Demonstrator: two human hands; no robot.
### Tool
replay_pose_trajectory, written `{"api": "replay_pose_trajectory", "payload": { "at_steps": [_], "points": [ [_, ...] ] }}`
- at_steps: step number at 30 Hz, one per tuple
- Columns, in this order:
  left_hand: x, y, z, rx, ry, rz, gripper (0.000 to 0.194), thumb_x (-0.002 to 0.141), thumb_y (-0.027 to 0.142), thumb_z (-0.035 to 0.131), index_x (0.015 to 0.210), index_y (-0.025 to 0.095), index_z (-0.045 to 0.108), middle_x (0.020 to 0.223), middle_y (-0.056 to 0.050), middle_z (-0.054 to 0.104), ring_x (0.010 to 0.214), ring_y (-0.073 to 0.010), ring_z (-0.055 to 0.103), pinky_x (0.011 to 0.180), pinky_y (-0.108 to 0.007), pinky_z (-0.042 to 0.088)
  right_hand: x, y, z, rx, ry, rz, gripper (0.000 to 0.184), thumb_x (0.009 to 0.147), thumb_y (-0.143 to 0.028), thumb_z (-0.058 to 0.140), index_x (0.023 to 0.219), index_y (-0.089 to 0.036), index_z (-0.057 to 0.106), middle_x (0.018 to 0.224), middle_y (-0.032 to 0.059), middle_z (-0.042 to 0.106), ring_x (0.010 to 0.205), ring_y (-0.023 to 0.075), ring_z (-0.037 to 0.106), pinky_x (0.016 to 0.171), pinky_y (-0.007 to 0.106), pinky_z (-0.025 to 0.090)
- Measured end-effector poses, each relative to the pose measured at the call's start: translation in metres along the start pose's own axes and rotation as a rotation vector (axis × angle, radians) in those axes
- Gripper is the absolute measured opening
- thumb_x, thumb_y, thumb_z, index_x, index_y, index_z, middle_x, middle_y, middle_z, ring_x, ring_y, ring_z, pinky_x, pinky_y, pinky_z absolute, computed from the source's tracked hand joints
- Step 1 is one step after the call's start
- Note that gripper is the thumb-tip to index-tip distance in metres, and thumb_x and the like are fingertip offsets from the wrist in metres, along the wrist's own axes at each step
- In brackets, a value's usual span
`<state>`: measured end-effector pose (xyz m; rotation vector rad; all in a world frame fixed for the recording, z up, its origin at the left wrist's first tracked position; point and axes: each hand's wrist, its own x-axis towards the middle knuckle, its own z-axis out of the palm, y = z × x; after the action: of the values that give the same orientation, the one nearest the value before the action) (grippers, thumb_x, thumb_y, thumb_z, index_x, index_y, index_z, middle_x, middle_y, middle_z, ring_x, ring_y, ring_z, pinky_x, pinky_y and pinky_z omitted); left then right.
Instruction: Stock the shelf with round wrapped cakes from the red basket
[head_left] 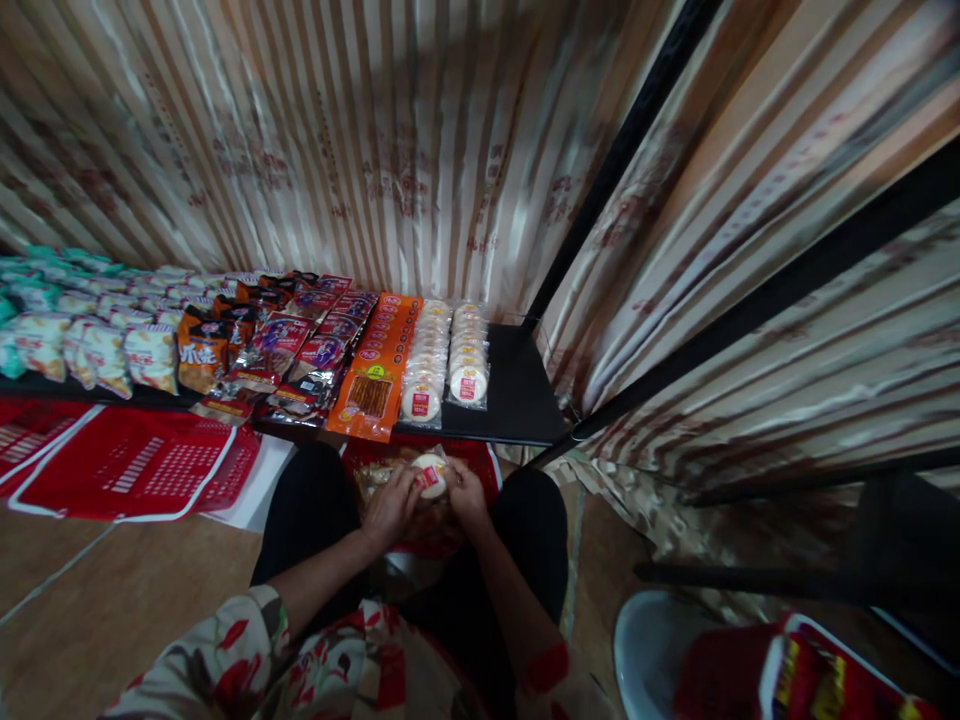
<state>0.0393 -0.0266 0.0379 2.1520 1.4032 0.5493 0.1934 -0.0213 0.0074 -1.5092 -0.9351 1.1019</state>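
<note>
1. Hanging above a red basket [489, 464] was a round white packet [430, 477].
2. The left hand [391, 505] had its fingers clamped on one edge, the right hand [466, 494] on the other.
3. Beyond, a black shelf [520, 385] bore two rows of similar packets [424, 365] beside orange packs [367, 396].

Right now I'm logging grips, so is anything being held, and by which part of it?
A round white, red-labelled snack in clear plastic wrapping, held at its opposite side edges by the left hand and the right hand.
</note>
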Motion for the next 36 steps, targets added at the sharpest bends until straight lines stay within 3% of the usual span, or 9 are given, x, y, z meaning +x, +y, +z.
{"api": "replay_pose_trajectory", "payload": {
  "at_steps": [4,9,13,18,23,36],
  "points": [
    [0.012,0.006,-0.004,-0.028,0.067,-0.081,0.036,0.085,0.027,0.047,0.120,0.020,0.046,0.119,-0.008,0.046,0.104,-0.0183,0.054,0.090,-0.031,0.046,0.005,-0.022,-0.019,-0.179,-0.152,-0.106,0.030,0.073,-0.036,0.051,0.091,-0.021,0.068,0.086,0.0013,0.070,0.080,0.0197,0.063,0.077,0.033,0.049],
    [0.018,0.012,-0.006,-0.120,-0.025,-0.058,0.041,0.081,0.024,0.050,0.121,0.019,0.047,0.115,-0.008,0.054,0.107,-0.0192,0.053,0.093,-0.032,0.042,0.010,-0.043,-0.033,-0.298,-0.323,-0.195,0.028,0.076,-0.035,0.049,0.094,-0.023,0.068,0.093,0.0018,0.070,0.083,0.0192,0.063,0.077,0.031,0.048],
    [0.020,0.020,-0.008,-0.168,-0.063,-0.116,0.038,0.079,0.022,0.051,0.117,0.019,0.051,0.115,-0.008,0.058,0.106,-0.0203,0.054,0.095,-0.034,0.040,0.014,-0.049,-0.037,-0.270,-0.387,-0.174,0.026,0.076,-0.035,0.052,0.092,-0.023,0.067,0.092,0.0016,0.069,0.083,0.0179,0.062,0.076,0.030,0.048],
    [0.024,0.025,-0.005,-0.263,-0.005,-0.129,0.036,0.078,0.023,0.051,0.113,0.016,0.052,0.112,-0.010,0.061,0.103,-0.0206,0.056,0.092,-0.035,0.042,0.016,-0.057,-0.037,-0.054,-0.253,-0.078,0.033,0.067,-0.037,0.063,0.097,-0.022,0.062,0.084,0.0003,0.067,0.074,0.0163,0.062,0.070,0.029,0.050],
    [0.032,0.032,-0.005,-0.336,0.086,-0.161,0.033,0.077,0.025,0.053,0.109,0.016,0.054,0.105,-0.009,0.063,0.098,-0.0200,0.058,0.088,-0.035,0.044,0.015,-0.066,-0.040,0.178,-0.105,-0.027,0.041,0.060,-0.041,0.071,0.095,-0.022,0.059,0.085,0.0019,0.067,0.080,0.0178,0.063,0.071,0.030,0.051],
    [0.064,0.065,-0.014,-0.342,0.172,-0.179,0.030,0.079,0.024,0.053,0.108,0.015,0.054,0.099,-0.006,0.064,0.090,-0.0184,0.059,0.082,-0.031,0.045,0.016,-0.065,-0.047,0.217,0.023,-0.067,0.042,0.059,-0.045,0.070,0.091,-0.018,0.063,0.083,0.0049,0.070,0.079,0.0208,0.065,0.077,0.035,0.051]
  ]
}}
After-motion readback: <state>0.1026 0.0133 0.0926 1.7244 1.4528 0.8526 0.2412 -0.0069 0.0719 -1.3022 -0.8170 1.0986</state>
